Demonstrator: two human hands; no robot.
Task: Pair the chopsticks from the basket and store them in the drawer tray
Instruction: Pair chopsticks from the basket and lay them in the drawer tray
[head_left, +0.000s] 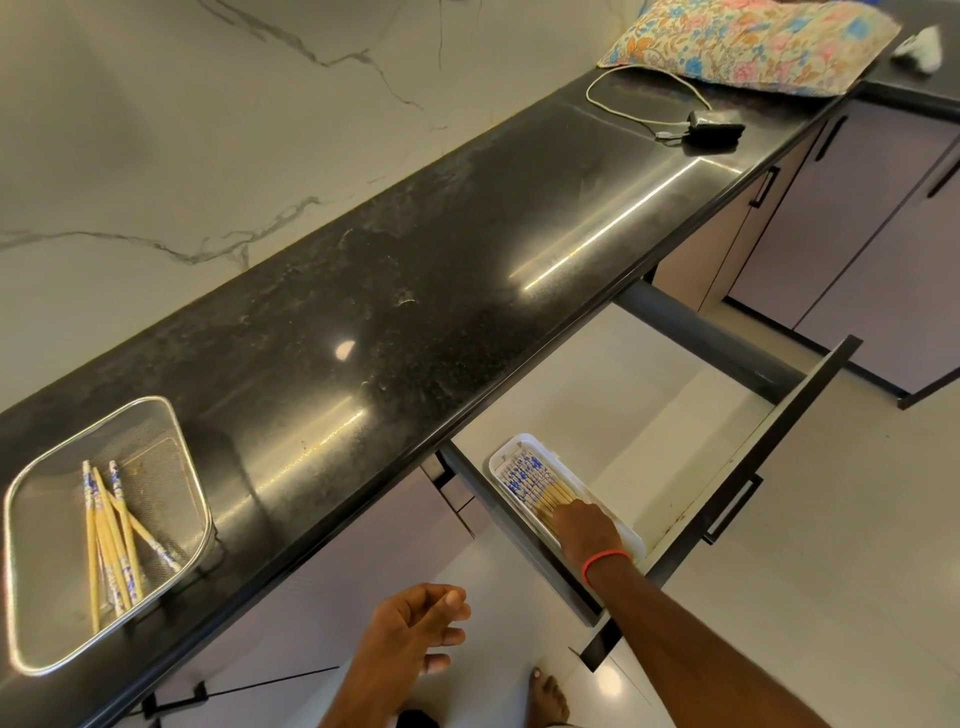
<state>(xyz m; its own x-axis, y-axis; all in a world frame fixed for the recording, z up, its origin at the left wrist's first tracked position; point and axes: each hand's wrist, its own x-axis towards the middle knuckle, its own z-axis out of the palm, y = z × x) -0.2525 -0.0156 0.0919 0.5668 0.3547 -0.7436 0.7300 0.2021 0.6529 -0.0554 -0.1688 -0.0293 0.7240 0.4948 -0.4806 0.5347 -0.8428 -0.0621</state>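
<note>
A metal mesh basket (174, 415) sits on the black countertop at the left, with several bamboo chopsticks (111, 535) with blue-patterned tops lying crossed in it. Below the counter, a drawer (779, 447) is pulled out. At its left end lies a white tray (497, 460) holding a neat row of matching chopsticks (535, 486). My right hand (584, 530) reaches into the tray, its fingers curled down on the plain near ends of the row. My left hand (415, 623) hovers below the counter edge, fingers loosely apart, holding nothing.
The long black countertop (415, 291) runs along a marble wall. At its far right lie a floral pillow (748, 41) and a black device with a white cable (714, 130). Closed cabinet doors stand beyond the drawer. A bare foot (548, 696) rests on the pale floor.
</note>
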